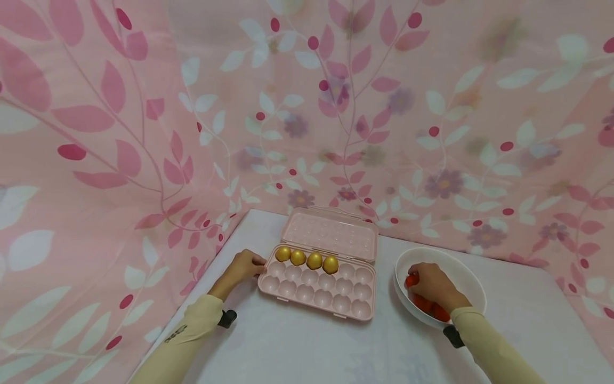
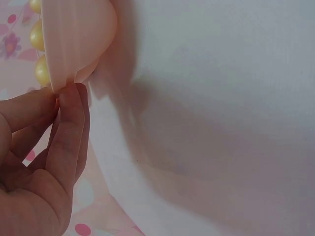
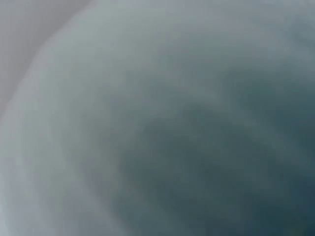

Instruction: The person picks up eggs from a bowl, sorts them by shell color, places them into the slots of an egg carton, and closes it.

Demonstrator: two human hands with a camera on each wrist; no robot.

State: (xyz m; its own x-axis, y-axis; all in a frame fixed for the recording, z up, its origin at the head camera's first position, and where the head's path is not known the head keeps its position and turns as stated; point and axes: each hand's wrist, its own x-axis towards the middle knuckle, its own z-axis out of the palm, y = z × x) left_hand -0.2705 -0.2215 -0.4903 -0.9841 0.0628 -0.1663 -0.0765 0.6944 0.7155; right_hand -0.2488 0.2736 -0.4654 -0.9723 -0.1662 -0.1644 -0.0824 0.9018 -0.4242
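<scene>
A pink egg box (image 1: 307, 305) lies open on the table, its lid (image 1: 331, 234) folded back. Several golden eggs (image 1: 314, 260) fill the left part of its far row; the other cups hold nothing. At the box's left end my left hand (image 1: 244, 265) pinches the rim between thumb and fingers, as the left wrist view confirms. My right hand (image 1: 435, 285) reaches into a white bowl (image 1: 462, 273) and appears to pinch a round red egg-like piece (image 1: 411, 280). More red pieces (image 1: 440, 313) lie under that hand, partly hidden. The right wrist view is only a blurred pale surface.
A white cloth (image 1: 288, 346) covers the table, which ends at the left beside my left forearm. Pink floral curtains (image 1: 307, 133) hang behind and to the left. The bowl stands right of the egg box, with a strip of tablecloth between them.
</scene>
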